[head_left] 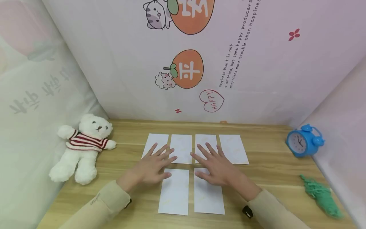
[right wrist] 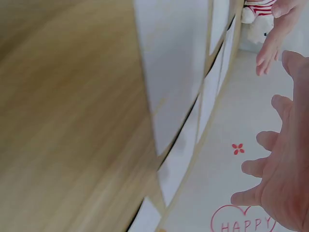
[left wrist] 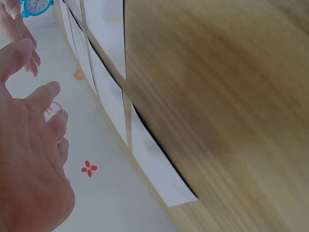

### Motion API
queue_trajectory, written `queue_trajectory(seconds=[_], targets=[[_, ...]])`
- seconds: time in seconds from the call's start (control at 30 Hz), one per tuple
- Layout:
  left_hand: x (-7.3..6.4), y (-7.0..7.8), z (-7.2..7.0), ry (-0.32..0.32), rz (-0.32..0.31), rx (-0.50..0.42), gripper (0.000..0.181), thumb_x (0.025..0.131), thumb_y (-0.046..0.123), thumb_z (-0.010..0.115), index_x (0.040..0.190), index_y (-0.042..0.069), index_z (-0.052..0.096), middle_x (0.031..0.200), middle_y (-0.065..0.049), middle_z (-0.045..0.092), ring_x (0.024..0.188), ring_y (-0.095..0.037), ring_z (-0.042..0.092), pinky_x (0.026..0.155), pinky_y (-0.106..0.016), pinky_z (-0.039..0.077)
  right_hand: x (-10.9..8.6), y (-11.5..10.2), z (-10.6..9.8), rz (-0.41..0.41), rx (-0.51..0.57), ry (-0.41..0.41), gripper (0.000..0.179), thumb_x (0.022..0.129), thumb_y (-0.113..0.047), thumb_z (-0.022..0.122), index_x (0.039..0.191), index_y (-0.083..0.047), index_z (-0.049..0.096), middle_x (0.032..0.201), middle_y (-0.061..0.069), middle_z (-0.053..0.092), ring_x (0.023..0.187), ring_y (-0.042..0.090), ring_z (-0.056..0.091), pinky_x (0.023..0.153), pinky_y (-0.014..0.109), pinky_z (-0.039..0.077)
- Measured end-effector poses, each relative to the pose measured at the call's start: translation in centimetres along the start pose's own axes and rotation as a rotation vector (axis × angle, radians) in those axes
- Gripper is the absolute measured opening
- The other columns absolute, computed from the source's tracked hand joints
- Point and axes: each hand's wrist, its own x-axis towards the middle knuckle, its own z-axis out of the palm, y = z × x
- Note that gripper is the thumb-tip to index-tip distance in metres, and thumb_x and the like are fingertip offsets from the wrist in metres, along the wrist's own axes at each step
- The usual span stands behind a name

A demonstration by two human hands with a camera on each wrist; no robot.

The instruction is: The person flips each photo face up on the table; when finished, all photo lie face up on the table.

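Note:
Several blank white cards lie flat on the wooden table in two rows. The back row includes a leftmost card (head_left: 157,140), one beside it (head_left: 183,143), and a rightmost card (head_left: 233,149). Nearer me are a left front card (head_left: 173,197) and a right front card (head_left: 210,200). My left hand (head_left: 152,167) is palm down over the left cards, fingers spread, holding nothing. Over the right cards my right hand (head_left: 218,168) spreads its fingers the same way, also without an object. Both wrist views show the hands raised off the table.
A white teddy bear (head_left: 85,143) in a striped sweater leans at the left wall. On the right stand a blue alarm clock (head_left: 304,141) and a bundle of green yarn (head_left: 321,195). A printed cloth wall (head_left: 128,79) rises behind the table.

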Motion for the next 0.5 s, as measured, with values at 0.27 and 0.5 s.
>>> queue_trajectory(seconds=[0.27,0.5], targets=[[-0.3,-2.0,-1.9,0.030,-0.047,0.008,0.068,0.103,0.059,0.046,0.160,0.023,0.042,0.173,-0.008,0.028,0.165,-0.033,0.015,0.131,-0.067,0.001,3.4,-2.0,-1.2,-0.038,-0.009,-0.037,0.070,0.103,-0.066,0.042,0.164,-0.036,0.029,0.173,0.009,0.030,0.159,0.042,0.030,0.126,0.071,0.021],[0.6,-4.5,-3.8,0.006,-0.151,0.061,0.063,0.102,0.044,0.051,0.158,0.015,0.045,0.171,-0.012,0.032,0.164,-0.035,0.020,0.131,-0.067,0.002,7.1,-4.6,-1.3,-0.093,-0.029,-0.057,0.070,0.103,-0.065,0.042,0.163,-0.028,0.034,0.167,0.010,0.042,0.152,0.035,0.044,0.126,0.067,0.026]])
